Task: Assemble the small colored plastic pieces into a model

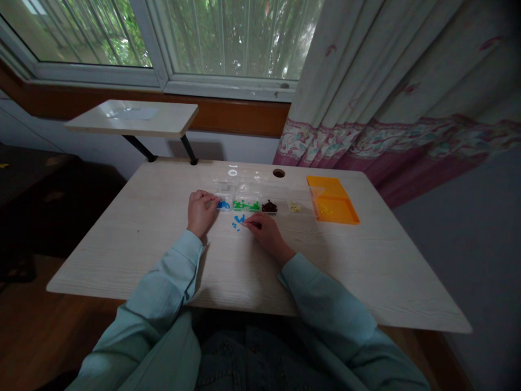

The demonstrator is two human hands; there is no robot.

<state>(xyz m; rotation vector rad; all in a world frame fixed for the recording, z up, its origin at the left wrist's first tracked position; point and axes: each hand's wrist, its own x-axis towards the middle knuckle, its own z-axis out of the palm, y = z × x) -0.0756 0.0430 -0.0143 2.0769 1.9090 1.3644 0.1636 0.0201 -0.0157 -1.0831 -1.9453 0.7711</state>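
A clear plastic compartment box (pixel 280 207) lies on the table, its lid raised at the back. From left to right it holds blue pieces (pixel 223 205), green pieces (pixel 246 206), dark brown pieces (pixel 269 206) and pale yellow pieces (pixel 294 207). My left hand (pixel 201 212) is at the box's left end, fingers pinched by the blue compartment; what is between them is too small to name. Several loose blue pieces (pixel 239 219) lie on the table in front of the box. Just right of them, my right hand (pixel 264 229) is closed in a pinch, its fingertip contents unclear.
An orange tray (pixel 337 218) with some yellow pieces stands right of the box. The wooden table (pixel 345 271) has a round cable hole (pixel 279 173) near its back edge. A raised shelf (pixel 138 126) stands at the back left. A curtain (pixel 345 98) hangs behind the right side.
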